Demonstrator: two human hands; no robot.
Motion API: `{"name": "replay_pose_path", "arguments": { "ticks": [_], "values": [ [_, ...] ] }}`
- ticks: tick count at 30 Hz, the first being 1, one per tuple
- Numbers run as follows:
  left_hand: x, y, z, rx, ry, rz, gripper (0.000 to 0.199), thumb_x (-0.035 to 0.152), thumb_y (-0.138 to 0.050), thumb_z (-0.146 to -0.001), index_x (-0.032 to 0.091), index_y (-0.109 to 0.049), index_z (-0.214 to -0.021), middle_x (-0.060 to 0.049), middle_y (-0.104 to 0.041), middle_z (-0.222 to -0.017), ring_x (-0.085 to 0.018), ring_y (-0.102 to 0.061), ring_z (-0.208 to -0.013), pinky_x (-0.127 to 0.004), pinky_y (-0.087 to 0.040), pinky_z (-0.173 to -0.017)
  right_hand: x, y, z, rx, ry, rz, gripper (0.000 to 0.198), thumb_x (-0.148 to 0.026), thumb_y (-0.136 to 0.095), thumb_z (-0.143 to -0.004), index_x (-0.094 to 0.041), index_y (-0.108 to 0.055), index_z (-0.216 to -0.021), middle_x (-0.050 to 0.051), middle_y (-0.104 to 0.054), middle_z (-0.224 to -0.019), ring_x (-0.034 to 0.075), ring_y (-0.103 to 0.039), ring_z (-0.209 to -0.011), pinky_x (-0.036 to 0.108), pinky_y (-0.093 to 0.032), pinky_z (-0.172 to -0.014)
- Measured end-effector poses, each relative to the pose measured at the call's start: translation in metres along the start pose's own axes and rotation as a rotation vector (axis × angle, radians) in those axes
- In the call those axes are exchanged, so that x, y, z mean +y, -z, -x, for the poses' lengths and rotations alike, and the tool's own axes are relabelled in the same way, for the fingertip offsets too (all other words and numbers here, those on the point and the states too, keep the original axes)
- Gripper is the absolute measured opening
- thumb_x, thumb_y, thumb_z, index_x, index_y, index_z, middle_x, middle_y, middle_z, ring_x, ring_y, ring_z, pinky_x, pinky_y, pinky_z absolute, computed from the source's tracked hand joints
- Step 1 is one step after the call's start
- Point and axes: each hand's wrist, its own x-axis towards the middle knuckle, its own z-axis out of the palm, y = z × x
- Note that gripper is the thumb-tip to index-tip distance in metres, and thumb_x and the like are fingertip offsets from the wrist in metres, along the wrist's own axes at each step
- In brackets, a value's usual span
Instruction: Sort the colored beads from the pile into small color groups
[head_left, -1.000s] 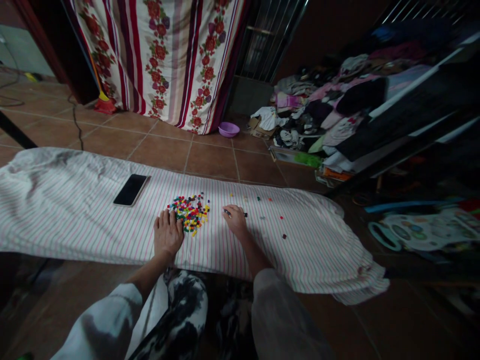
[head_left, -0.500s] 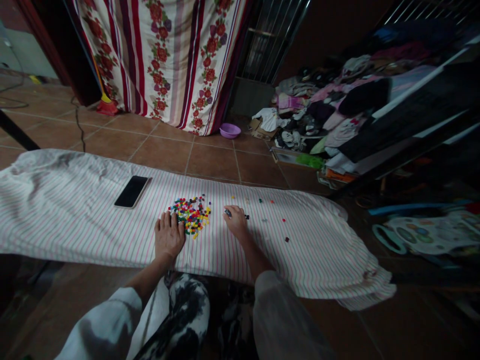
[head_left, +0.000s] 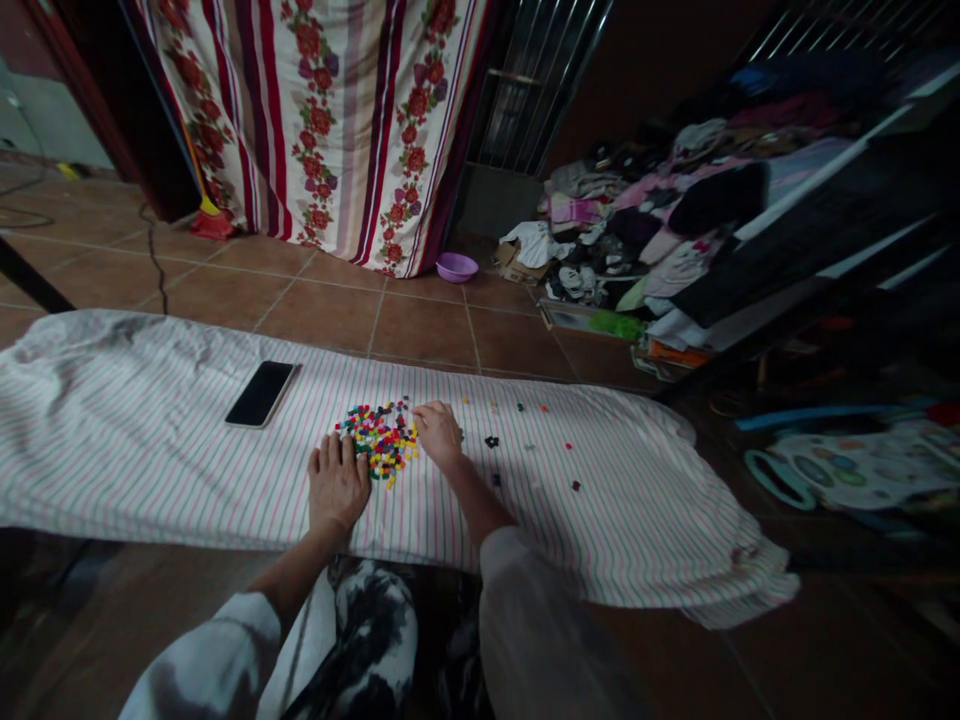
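A pile of small coloured beads [head_left: 382, 440] lies on the striped cloth [head_left: 187, 470]. My left hand [head_left: 337, 485] rests flat at the pile's near left edge, its fingers stretched out and touching the beads. At the pile's right edge is my right hand [head_left: 437, 432], fingers bent and tips down by the beads; whether a bead is between them is hidden. Right of that hand, small groups lie apart: black beads [head_left: 492, 441], a dark blue one [head_left: 496, 480], a red one [head_left: 568, 446], dark brown ones [head_left: 576, 486], a green one [head_left: 520, 407] and an orange one [head_left: 544, 408].
A phone [head_left: 261, 394] lies on the cloth left of the pile. Beyond the table are a purple basin [head_left: 457, 267], a red broom [head_left: 213, 222] and a floral curtain [head_left: 315, 130]. Heaped clothes [head_left: 637, 210] fill the back right.
My right hand has moved left from the separate black beads to the pile's right edge, uncovering the black group. My left hand stays in place at the pile.
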Motion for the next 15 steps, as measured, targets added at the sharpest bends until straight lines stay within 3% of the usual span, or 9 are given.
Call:
{"name": "replay_pose_path", "arguments": {
  "ticks": [5,15],
  "values": [
    [0.001,0.001,0.000,0.006,-0.007,-0.022,0.052,0.037,-0.034,-0.091,0.005,-0.053,-0.128,-0.024,-0.051,-0.136,-0.035,-0.044,-0.130,-0.051,-0.033,-0.106,-0.018,-0.009,-0.009,-0.087,-0.083,0.101,0.027,-0.028,-0.045,-0.094,-0.021,-0.072,-0.093,0.008,-0.065,-0.097,0.019,-0.053,-0.097,0.027,-0.037,-0.085],
    [0.001,0.001,-0.001,-0.020,-0.011,-0.040,0.053,0.037,-0.033,-0.091,0.005,-0.052,-0.128,-0.024,-0.050,-0.137,-0.035,-0.043,-0.132,-0.051,-0.033,-0.106,-0.041,-0.019,-0.015,-0.070,-0.143,0.091,0.020,-0.026,-0.052,-0.087,-0.022,-0.069,-0.097,0.010,-0.066,-0.103,0.023,-0.056,-0.100,0.032,-0.042,-0.082]
  ]
}}
